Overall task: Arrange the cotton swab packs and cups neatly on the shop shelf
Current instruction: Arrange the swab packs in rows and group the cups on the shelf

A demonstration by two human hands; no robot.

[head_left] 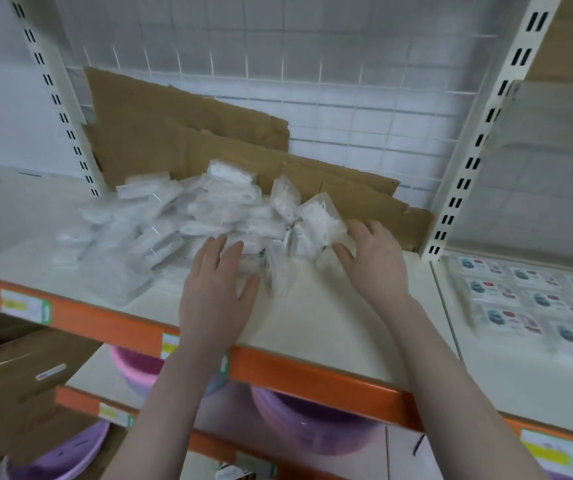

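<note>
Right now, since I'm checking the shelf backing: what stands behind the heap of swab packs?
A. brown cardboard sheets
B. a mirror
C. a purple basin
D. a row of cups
A: brown cardboard sheets lean against the wire grid directly behind the heap of swab packs.

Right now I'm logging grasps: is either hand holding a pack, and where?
Neither. The left hand and right hand are open, fingers spread, at the near edge of the swab pack pile.
</note>
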